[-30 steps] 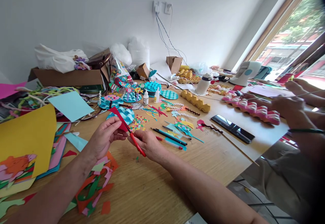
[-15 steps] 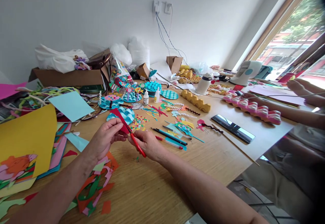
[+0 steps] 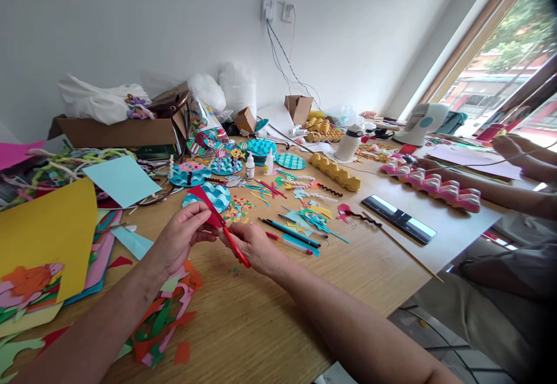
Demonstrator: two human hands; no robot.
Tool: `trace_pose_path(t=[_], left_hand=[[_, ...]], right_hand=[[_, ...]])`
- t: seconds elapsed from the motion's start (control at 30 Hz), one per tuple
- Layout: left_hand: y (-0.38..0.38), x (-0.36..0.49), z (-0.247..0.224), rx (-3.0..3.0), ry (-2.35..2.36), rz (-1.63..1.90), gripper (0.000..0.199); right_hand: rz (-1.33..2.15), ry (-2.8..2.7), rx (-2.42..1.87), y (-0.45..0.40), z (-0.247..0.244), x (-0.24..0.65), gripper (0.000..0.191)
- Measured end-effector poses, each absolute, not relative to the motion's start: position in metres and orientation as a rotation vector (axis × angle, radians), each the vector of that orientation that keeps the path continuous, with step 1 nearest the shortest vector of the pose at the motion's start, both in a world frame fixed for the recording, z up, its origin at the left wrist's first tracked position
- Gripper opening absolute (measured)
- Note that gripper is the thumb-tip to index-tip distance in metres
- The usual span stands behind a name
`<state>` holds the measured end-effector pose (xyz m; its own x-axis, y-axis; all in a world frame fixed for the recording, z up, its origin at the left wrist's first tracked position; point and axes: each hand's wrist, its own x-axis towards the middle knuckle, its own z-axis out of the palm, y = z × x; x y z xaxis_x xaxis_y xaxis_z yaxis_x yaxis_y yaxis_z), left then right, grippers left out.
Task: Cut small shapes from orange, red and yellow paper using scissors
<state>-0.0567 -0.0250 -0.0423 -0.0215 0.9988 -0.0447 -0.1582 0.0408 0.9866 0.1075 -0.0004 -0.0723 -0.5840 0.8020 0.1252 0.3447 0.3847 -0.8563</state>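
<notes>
Two bare hands work close together above a wooden table (image 3: pixel 261 337) strewn with craft pieces. The left hand (image 3: pixel 185 227) pinches a piece of red paper (image 3: pixel 204 197) between thumb and fingertips, raised off the tabletop; beyond it lies a blue-and-white wavy disc (image 3: pixel 221 194). The right hand (image 3: pixel 252 246) is closed around the red-handled scissors (image 3: pixel 235 246), whose dark blades point away along the paper; how far they have cut is too small to tell. Coloured paper offcuts (image 3: pixel 163 320) lie beside the left forearm, and pens (image 3: pixel 290 234) lie just beyond the right hand. For a clean edge, it seems best to keep the paper taut, turn it with the left hand, snip in short strokes, and keep those fingertips clear of the blades.
</notes>
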Motion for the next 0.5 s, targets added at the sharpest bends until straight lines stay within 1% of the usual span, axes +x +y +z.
trace_pose_path(t=[0.3, 0.5], left_hand=[[-0.0228, -0.0586, -0.0408, 1.018, 1.123, 1.242, 0.020], [-0.0249, -0.0585, -0.0367, 0.962, 1.104, 1.196, 0.021]], right_hand=[[1.114, -2.119, -1.005, -0.0011, -0.0709, 0.1075, 0.050], [1.151, -2.101, -1.001, -0.0006, -0.0705, 0.1073, 0.046]])
